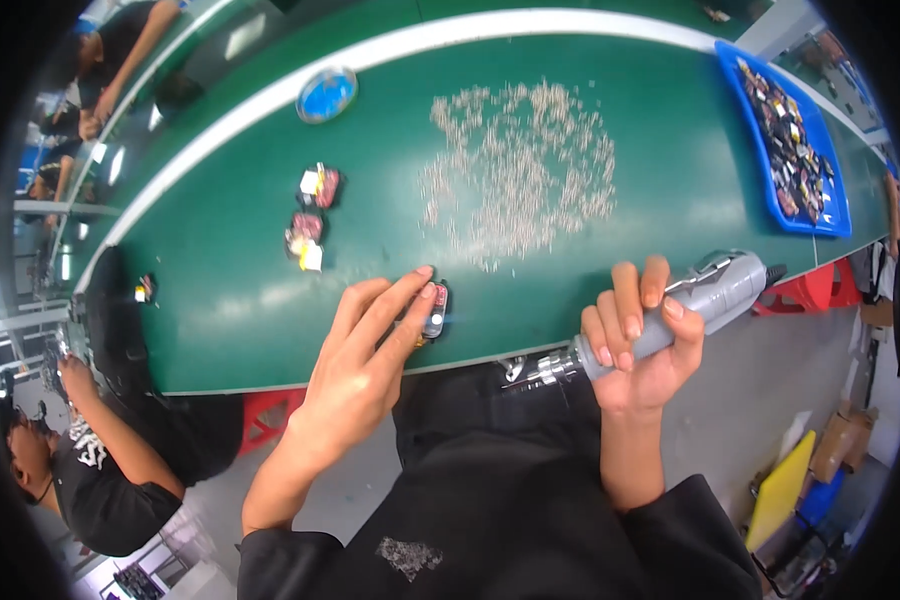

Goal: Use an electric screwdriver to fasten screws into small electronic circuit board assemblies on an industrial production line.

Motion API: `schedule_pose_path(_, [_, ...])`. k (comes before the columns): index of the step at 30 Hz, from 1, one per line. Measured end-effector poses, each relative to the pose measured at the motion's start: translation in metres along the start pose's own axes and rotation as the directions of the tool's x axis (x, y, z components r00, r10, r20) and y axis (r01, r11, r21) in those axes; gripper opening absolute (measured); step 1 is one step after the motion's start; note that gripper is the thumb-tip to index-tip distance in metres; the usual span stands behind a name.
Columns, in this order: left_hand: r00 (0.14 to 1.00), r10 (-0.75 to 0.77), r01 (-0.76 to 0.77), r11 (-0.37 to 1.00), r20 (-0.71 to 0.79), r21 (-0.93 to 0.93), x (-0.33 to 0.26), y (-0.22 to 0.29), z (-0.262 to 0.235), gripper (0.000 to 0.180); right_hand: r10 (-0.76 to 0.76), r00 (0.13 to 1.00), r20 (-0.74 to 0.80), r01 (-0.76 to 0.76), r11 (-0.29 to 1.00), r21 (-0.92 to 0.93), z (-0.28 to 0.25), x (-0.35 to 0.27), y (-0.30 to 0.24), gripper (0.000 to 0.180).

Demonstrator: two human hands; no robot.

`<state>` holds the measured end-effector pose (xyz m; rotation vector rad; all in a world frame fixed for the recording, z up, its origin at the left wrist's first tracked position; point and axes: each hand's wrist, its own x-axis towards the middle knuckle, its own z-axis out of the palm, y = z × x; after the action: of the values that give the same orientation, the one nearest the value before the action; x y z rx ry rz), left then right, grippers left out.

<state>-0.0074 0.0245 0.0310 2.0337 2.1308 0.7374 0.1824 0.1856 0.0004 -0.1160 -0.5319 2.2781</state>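
Green bench (220,335) underneath; touching a black-and-red device (437,315) near the front edge with curved left hand (360,350) (grip unclear), grasping a grey power driver (728,297) in right hand (654,372); might send the device skidding off through too light a hold

The worktop (675,160) is passable between scattered pins (518,175) and blue tray (743,100), but that grey driver (725,290) bars the near side.
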Motion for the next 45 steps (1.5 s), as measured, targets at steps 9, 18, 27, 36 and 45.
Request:
schedule_pose_path(9, [0.998, -0.018, 0.010, 0.991, -0.058, -0.136, -0.010, 0.008, 0.013, 0.038, 0.164, 0.986, 0.041, -0.164, 0.986, 0.003, 0.022, -0.030, 0.049, 0.013])
schedule_pose_path(18, [0.928, 0.315, -0.255, 0.926, -0.200, 0.276, -0.004, 0.014, 0.032, 0.035, 0.147, 0.973, -0.178, -0.178, 0.969, -0.173, 0.037, -0.046, 0.081, 0.011])
schedule_pose_path(27, [0.970, 0.198, -0.175, 0.972, -0.140, 0.156, -0.008, 0.015, 0.031, 0.036, 0.229, 0.971, -0.070, -0.239, 0.951, -0.198, 0.034, -0.037, 0.061, 0.016])
schedule_pose_path(36, [0.985, 0.172, -0.167, 0.960, 0.000, 0.226, -0.011, 0.025, 0.024, 0.044, 0.094, 0.974, 0.204, 0.000, 0.908, -0.418, 0.058, 0.021, -0.003, 0.017])
schedule_pose_path(45, [0.995, 0.099, -0.095, 0.981, -0.020, 0.172, -0.016, 0.027, 0.028, 0.039, 0.160, 0.963, 0.219, -0.029, 0.863, -0.504, 0.053, 0.043, 0.010, 0.019])
